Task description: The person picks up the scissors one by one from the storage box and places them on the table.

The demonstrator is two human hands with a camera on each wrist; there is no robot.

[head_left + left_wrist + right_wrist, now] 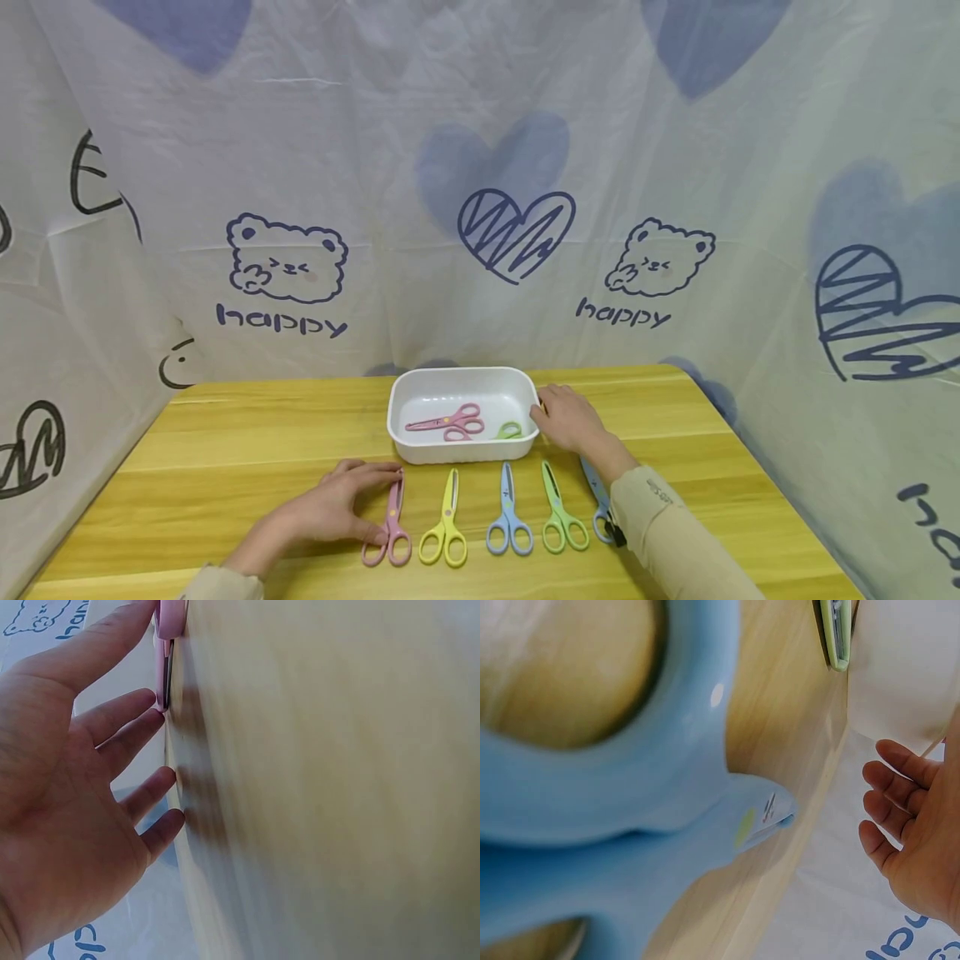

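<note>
My left hand [341, 504] is at the leftmost pink scissors [393, 512], thumb by a handle loop and forefingers near the blade tip. In the left wrist view its fingers [139, 799] are spread and fairly straight. My right hand [572, 421] holds the right end of a white plastic box [465, 453], thumb at the rim; its other fingers [892, 814] bend beside the wall in the right wrist view. Inside the box lie pink scissors [448, 420] and a green handle loop [510, 430], partly hidden by the front wall.
Yellow scissors [448, 517], blue scissors [508, 504] and green scissors [556, 504] lie in a row before the box. Another blue pair [595, 483] is partly hidden under the right forearm. Printed cloth [405, 275] surrounds the wooden table [285, 433].
</note>
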